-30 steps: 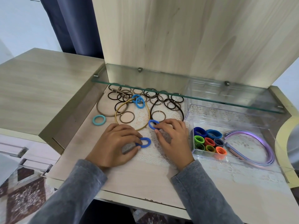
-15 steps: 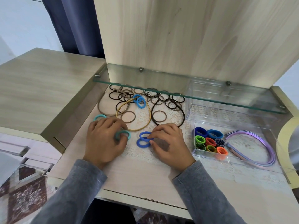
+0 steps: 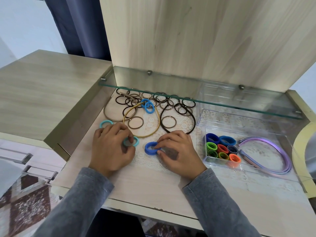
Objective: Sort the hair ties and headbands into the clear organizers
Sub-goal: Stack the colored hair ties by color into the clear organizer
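Loose ties (image 3: 153, 106) left of organizer (image 3: 259, 151); headbands (image 3: 263, 138) inside.

Teal fabric ring hair tie (image 3: 135, 142) and royal-blue fabric ring hair tie (image 3: 148, 150) show against white lace-patterned mat (image 3: 147, 162), thin elastic ties (image 3: 160, 100) brown and black, thin metal headband (image 3: 143, 136) gold, satin headbands (image 3: 280, 147) lilac, rolled fabric ties (image 3: 222, 148) green, red, orange, navy.

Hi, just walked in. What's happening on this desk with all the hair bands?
A person is sorting hair accessories. Their left hand pinches a teal hair tie, and their right hand pinches a blue hair tie, both down at the lace mat. The clear organizer on the right already holds rolled coloured ties and purple headbands. A pile of brown and black ties and loose headbands lies unsorted by the glass shelf.
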